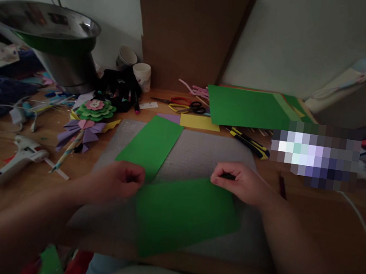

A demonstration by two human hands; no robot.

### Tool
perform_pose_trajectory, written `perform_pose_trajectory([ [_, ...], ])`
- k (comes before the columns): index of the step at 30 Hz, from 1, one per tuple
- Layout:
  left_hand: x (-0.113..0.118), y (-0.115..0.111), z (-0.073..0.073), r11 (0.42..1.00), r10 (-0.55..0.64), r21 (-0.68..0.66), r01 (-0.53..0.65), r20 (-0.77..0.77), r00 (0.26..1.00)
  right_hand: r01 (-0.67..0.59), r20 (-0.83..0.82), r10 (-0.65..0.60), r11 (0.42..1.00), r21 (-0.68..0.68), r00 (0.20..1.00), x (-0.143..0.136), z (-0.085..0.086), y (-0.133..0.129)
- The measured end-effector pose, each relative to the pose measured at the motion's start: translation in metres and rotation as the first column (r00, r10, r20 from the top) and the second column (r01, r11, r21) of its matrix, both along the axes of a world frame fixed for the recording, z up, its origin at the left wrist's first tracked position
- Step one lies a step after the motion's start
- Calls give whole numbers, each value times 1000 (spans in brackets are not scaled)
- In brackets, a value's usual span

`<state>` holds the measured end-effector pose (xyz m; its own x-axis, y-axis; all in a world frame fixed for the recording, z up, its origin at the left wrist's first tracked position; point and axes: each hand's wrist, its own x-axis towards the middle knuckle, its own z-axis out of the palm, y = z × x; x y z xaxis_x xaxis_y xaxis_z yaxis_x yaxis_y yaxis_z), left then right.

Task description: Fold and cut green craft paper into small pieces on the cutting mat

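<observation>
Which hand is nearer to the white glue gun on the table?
Left. The left hand pinches the green paper to the right of the glue gun; the right hand lies farther right, across the paper.

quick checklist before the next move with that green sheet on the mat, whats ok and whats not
1. Left hand pinching the near green sheet at its left corner: ok.
2. Right hand gripping the sheet's upper right corner: ok, though something dark between the fingers cannot be told.
3. Sheet lying flat on the grey cutting mat: ok, though its near corner hangs over the mat's front edge.
4. Second green strip apart from the held sheet: not ok, their corners meet or overlap near the left hand.
5. Utility knife off the mat, away from both hands: ok.
6. Glue gun off to the left: ok.
</observation>
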<state>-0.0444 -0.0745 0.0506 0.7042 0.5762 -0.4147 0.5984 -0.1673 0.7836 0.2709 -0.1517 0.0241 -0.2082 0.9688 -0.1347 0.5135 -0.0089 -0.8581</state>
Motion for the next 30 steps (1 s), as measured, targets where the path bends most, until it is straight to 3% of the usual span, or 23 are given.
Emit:
perform_pose_trajectory([
  [10,-9,7,3,999,34,-2,-34,-21,999,-32,-29,32,999,-13,999,3,4,-2],
  [13,-11,11,2,979,199,54,-198,-14,980,14,-39,-13,999,29,999,7,5,-1],
  [16,-5,8,1,928,368,29,-371,77,927,162,-97,-154,984,80,983,9,4,1],
  [19,5,2,-2,921,389,-44,-386,139,911,256,-288,-243,967,8,926,8,2,-1],
  [21,12,1,-5,914,406,-101,-394,187,894,183,-420,-199,980,-80,886,7,2,-4],
  [24,23,6,-3,905,422,-194,-379,277,863,-49,-544,-75,977,-209,836,3,1,-8],
  [27,41,14,0,943,299,-249,-218,355,886,-295,-759,-92,886,-357,645,-10,-4,-8],
  [28,48,17,0,956,231,-259,-138,372,899,-323,-803,-129,870,-373,582,-15,-5,-7],
  [30,64,24,-2,964,99,-264,9,389,916,-312,-823,-194,859,-405,533,-25,-8,-5],
])
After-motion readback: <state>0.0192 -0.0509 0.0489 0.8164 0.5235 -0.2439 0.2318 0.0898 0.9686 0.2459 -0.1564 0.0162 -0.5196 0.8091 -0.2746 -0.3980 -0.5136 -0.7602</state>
